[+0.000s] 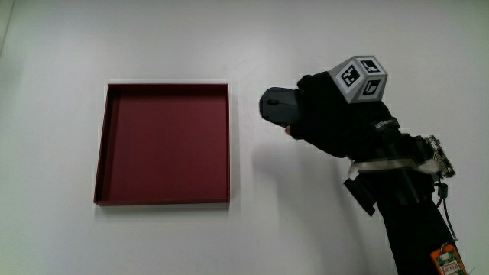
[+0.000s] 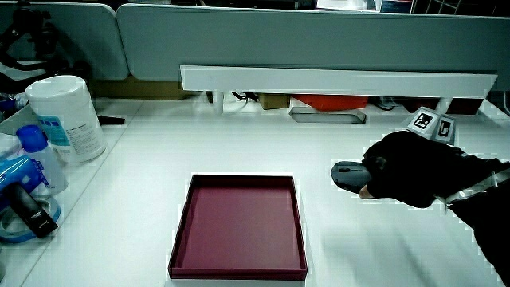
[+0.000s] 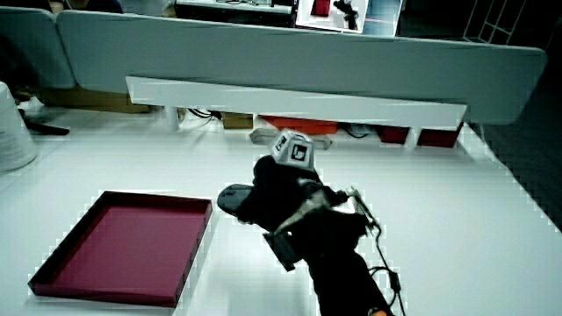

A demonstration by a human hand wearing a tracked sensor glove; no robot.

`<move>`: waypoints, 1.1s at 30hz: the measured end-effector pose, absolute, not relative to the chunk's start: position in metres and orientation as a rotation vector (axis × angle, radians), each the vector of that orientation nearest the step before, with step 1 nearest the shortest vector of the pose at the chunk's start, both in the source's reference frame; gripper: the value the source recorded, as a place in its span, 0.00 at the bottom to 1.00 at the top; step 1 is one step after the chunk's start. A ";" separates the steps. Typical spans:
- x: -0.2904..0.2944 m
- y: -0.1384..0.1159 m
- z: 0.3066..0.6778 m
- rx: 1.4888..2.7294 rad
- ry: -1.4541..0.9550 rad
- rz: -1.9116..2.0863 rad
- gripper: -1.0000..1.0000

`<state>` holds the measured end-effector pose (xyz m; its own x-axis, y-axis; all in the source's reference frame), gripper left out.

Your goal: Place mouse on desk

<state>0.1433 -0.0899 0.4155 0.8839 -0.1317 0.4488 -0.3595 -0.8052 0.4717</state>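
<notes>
- The grey computer mouse (image 1: 276, 105) lies on the white desk (image 1: 153, 38), just beside the red tray (image 1: 164, 145) and outside it; in both side views (image 2: 348, 176) (image 3: 235, 199) it rests flat on the desk surface.
- The hand (image 1: 332, 114) covers the end of the mouse away from the tray, its grip curled around the mouse's body.
- The patterned cube (image 1: 360, 78) sits on the back of the hand, and the forearm (image 1: 412, 206) runs toward the person.
- In a side view, a white wipes canister (image 2: 65, 118) and a blue-capped bottle (image 2: 36, 155) stand at the desk's edge, well apart from the tray.
</notes>
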 end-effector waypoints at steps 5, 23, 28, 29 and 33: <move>0.162 -0.096 0.442 2.451 -0.244 0.537 0.50; 0.177 -0.090 0.511 2.368 -0.104 0.463 0.50; 0.178 -0.087 0.522 2.361 -0.086 0.441 0.50; 0.178 -0.087 0.521 2.362 -0.089 0.442 0.50; 0.179 -0.086 0.524 2.351 -0.078 0.443 0.50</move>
<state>0.1788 -0.0860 0.5239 0.9387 0.0707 0.3374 -0.1812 -0.7313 0.6575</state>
